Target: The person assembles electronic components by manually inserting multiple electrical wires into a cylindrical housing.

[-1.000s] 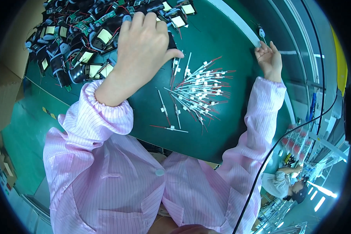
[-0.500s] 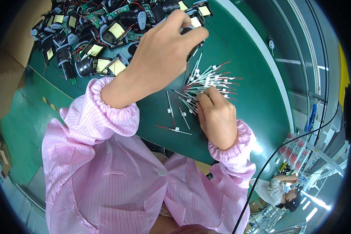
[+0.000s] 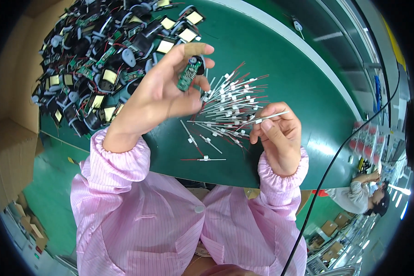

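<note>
My left hand (image 3: 158, 94) is raised over the green table, fingers curled round a small black part with a green circuit board (image 3: 189, 75), the board side showing. Between thumb and fingers of my right hand (image 3: 283, 138) is a thin white wire lead (image 3: 273, 116) with a small white tag-like piece on it. Below and between the hands spreads a pile of similar white leads (image 3: 230, 99) with red wire ends. A few single leads (image 3: 206, 159) lie apart, nearer to me.
A large heap of black parts with circuit boards, red wires and pale yellow pads (image 3: 108, 76) covers the table's far left. Cardboard (image 3: 14, 152) stands along the left side. A black cable (image 3: 329, 170) runs across the right, and another person (image 3: 363, 195) works beyond it.
My left hand has come back from the heap with the circuit board part and turned it to show the board. My right hand has lifted a lead from the pile.
</note>
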Demonstrator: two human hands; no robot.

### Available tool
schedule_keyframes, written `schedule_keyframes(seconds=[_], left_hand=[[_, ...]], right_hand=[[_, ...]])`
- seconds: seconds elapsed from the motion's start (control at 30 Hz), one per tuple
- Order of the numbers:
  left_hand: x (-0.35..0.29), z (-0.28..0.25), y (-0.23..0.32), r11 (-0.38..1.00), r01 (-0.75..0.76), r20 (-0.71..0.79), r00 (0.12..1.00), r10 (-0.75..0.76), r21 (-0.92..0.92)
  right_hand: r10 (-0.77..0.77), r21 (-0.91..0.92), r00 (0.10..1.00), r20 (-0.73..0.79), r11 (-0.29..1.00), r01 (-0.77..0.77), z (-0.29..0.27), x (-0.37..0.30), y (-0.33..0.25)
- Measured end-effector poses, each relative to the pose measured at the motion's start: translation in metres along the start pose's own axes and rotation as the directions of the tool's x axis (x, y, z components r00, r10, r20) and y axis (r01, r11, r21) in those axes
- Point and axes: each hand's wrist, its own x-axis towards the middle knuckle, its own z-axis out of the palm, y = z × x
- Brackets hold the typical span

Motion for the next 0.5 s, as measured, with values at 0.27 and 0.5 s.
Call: schedule_keyframes(seconds=[0.27, 0.5], left_hand=[[0.004, -0.002, -0.014, 0.849, 0.202, 0.268, 0.96, -0.074, -0.489], [0.003, 0.018, -0.01, 0.927, 0.309, -0.012, 0.948, -0.319, -0.21]], right_hand=[[-0.124, 0.189, 0.992, -0.023, 0.974, 0.126, -0.001, 0.002, 0.019], [-0.256, -0.068, 0.966, -0.029, 0.965, 0.254, 0.002, -0.006, 0.025]])
